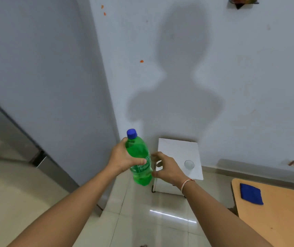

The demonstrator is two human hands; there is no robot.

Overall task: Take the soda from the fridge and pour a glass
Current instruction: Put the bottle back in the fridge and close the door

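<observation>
A green soda bottle (pixel 140 161) with a blue cap (pixel 131 133) is held in the air, nearly upright, above the tiled floor. My left hand (pixel 123 158) grips it round the upper body. My right hand (pixel 167 168) hovers just right of the bottle with fingers spread and loosely curled; the thumb seems close to the bottle's lower part, and I cannot tell if it touches. A clear empty glass (pixel 189 164) stands on a small white table (pixel 174 147) against the wall, behind my right hand.
The grey fridge (pixel 35 86) fills the left side, its door shut. A wooden table (pixel 281 214) with a blue cloth (pixel 251 193) lies at the lower right. Glossy floor tiles (pixel 142 220) stretch between them. My shadow falls on the white wall ahead.
</observation>
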